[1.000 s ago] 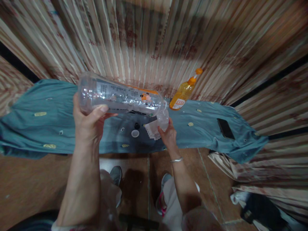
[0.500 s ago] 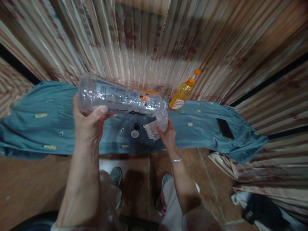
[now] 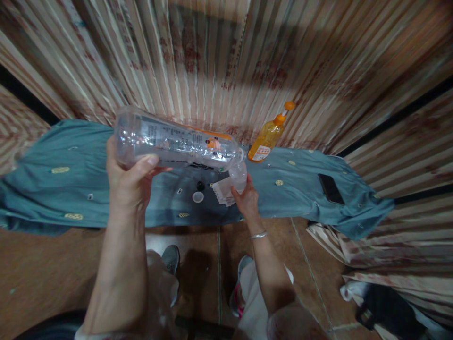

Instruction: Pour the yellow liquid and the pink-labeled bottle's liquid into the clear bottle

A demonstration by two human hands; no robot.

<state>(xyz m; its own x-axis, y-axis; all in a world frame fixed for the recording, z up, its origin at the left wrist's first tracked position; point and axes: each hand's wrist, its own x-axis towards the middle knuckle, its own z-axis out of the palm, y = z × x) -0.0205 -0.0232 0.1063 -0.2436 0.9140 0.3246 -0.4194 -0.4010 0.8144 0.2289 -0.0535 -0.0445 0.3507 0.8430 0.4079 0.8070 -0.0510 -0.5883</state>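
My left hand (image 3: pixel 130 172) is wrapped round the base end of a large clear plastic bottle (image 3: pixel 173 141) with an orange-marked label. The bottle lies tilted nearly on its side, its mouth toward the right. Directly at that mouth is a small translucent container (image 3: pixel 238 176), gripped by my right hand (image 3: pixel 247 197). Whether the two rims touch, I cannot tell. Below the container lies a pale zigzag-edged cloth (image 3: pixel 223 191). A round white lid (image 3: pixel 198 197) and a small black cap (image 3: pixel 200 185) rest on the blue-green cloth to its left.
An orange pump bottle (image 3: pixel 265 140) stands behind my right hand, near the pleated curtain (image 3: pixel 212 61). A black phone (image 3: pixel 331 189) lies on the right of the blue-green tablecloth (image 3: pixel 293 203). Dark fabric (image 3: pixel 389 309) is on the tiled floor at lower right.
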